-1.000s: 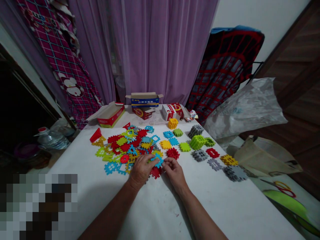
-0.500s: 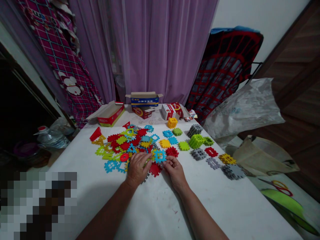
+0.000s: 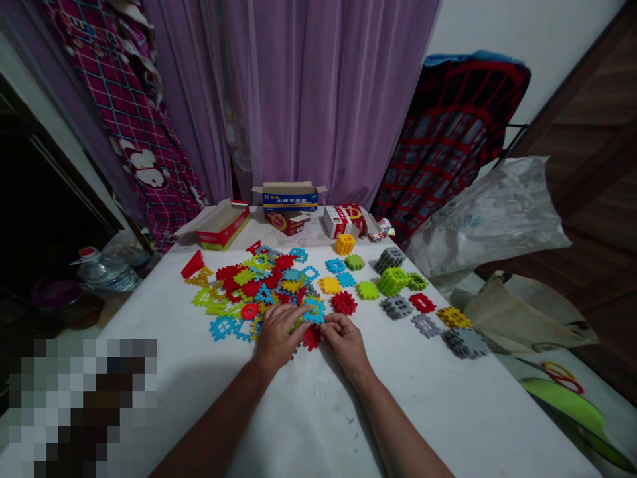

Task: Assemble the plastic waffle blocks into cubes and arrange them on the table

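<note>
1. One blue window piece (image 3: 315, 320) is sitting at the near right edge of the loose heap (image 3: 251, 289) of toothed plastic pieces on the white table (image 3: 308, 418); its flat face is tilting up toward the viewer. Being roughly square, it is showing no clear long axis.
2. Two bare hands are working at that edge of the heap. The right hand (image 3: 347, 342) is pinching the blue piece's lower right corner; the left hand (image 3: 279, 337) is reaching its left edge, its grip impossible to tell.
3. Right of the heap, fifteen single pieces or stacks are standing: four green, four gray, three yellow, two blue, two red.
4. Beyond the heap, one blue box (image 3: 290, 200) is standing among red cartons.
5. Pieces in the heap are overlapping too much to count. One red piece (image 3: 311, 338) is lying partly hidden below the blue piece. The forearms are running off the bottom edge; pixelation is masking the lower left corner.
</note>
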`<state>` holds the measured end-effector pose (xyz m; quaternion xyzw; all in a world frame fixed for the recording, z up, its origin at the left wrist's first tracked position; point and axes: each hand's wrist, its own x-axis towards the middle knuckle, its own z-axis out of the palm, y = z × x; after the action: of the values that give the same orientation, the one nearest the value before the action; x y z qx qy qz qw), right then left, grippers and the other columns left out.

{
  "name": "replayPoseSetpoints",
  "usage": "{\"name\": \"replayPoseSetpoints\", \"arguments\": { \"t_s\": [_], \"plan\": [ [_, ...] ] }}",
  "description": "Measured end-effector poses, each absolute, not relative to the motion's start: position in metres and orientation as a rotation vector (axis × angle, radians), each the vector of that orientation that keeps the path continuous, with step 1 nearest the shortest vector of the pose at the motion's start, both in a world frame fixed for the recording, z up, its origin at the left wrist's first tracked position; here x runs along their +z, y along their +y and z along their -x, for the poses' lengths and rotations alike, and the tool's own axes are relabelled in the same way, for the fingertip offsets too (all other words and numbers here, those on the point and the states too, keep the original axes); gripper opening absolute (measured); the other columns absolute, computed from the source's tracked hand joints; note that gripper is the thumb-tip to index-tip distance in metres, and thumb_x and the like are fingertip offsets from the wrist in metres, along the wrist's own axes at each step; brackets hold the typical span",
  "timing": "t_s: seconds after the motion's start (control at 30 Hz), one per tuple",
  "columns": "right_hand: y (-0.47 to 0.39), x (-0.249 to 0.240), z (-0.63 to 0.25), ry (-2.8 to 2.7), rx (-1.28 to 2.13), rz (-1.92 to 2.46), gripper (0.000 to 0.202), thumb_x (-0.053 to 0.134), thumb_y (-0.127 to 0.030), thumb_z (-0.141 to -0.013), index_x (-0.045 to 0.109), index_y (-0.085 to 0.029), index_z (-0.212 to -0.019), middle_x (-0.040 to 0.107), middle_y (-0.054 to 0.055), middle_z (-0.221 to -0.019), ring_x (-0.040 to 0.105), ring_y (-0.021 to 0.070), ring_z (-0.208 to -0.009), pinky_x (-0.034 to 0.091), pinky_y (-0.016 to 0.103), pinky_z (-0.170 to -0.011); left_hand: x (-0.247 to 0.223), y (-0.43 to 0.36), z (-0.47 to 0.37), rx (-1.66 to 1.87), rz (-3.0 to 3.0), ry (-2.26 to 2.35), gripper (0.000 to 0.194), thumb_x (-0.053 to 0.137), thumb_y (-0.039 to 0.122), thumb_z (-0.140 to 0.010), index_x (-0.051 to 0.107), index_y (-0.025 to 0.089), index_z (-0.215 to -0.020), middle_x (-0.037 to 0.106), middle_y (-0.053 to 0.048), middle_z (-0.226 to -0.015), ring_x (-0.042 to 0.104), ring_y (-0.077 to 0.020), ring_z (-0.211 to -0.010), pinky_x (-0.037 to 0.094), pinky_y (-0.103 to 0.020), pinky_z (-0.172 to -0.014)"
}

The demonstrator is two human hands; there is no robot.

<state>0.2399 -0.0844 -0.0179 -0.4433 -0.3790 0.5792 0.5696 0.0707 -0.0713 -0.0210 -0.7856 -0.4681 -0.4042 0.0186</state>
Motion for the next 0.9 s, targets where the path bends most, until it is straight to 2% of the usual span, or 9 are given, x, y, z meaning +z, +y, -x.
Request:
{"name": "replayPoseSetpoints", "arguments": {
  "t_s": [0.17, 0.37, 0.47, 0.63, 0.9],
  "plan": [
    [-0.0850, -0.0188, -0.2390, -0.939, 1.289, 1.065, 0.040, 0.084, -0.048, -0.054, 0.064, -0.020, -0.074, 0.063, -0.003, -0.061, 0.054, 0.0103, -0.054, 0.045, 0.024, -0.054, -0.0180, -0.0712, -0.0694, -1.252, 2.424, -1.394, 0.021, 0.055, 0.032, -0.093, 0.069, 0.026, -0.107, 0.075, -0.003, -0.097, 0.063, -0.0191, -0.096, 0.045, -0.037, -0.089],
    [-0.0851, -0.0218, -0.2385, -0.884, 1.277, 1.021, 0.049, 0.085, -0.042, -0.054, 0.066, -0.021, -0.094, 0.069, 0.001, -0.078, 0.061, 0.0135, -0.066, 0.050, 0.028, -0.063, -0.0163, -0.0707, -0.0660, -1.272, 2.470, -1.384, 0.022, 0.054, 0.034, -0.093, 0.069, 0.026, -0.108, 0.074, -0.003, -0.099, 0.063, -0.0192, -0.097, 0.047, -0.037, -0.088],
    [-0.0860, -0.0223, -0.2386, -0.915, 1.289, 1.021, 0.047, 0.085, -0.042, -0.055, 0.067, -0.020, -0.092, 0.070, 0.002, -0.078, 0.062, 0.0148, -0.067, 0.051, 0.030, -0.066, -0.0175, -0.0706, -0.0649, -1.275, 2.485, -1.397, 0.023, 0.054, 0.034, -0.093, 0.069, 0.026, -0.108, 0.073, -0.004, -0.099, 0.062, -0.0194, -0.098, 0.047, -0.038, -0.089],
    [-0.0889, -0.0250, -0.2410, -1.003, 1.218, 1.084, 0.040, 0.082, -0.040, -0.059, 0.068, -0.019, -0.090, 0.069, 0.002, -0.078, 0.060, 0.0127, -0.064, 0.050, 0.026, -0.063, -0.0183, -0.0704, -0.0653, -1.267, 2.494, -1.370, 0.025, 0.052, 0.034, -0.094, 0.068, 0.024, -0.111, 0.073, -0.004, -0.100, 0.061, -0.0194, -0.100, 0.046, -0.038, -0.092],
    [-0.0930, -0.0187, -0.2437, -1.197, 0.992, 1.244, 0.031, 0.076, -0.039, -0.063, 0.068, -0.018, -0.084, 0.060, -0.002, -0.061, 0.051, 0.0115, -0.055, 0.044, 0.024, -0.054, -0.0180, -0.0719, -0.0676, -1.217, 2.543, -1.378, 0.026, 0.048, 0.031, -0.096, 0.066, 0.025, -0.114, 0.072, -0.004, -0.103, 0.060, -0.0189, -0.104, 0.044, -0.038, -0.095]
  ]
}}
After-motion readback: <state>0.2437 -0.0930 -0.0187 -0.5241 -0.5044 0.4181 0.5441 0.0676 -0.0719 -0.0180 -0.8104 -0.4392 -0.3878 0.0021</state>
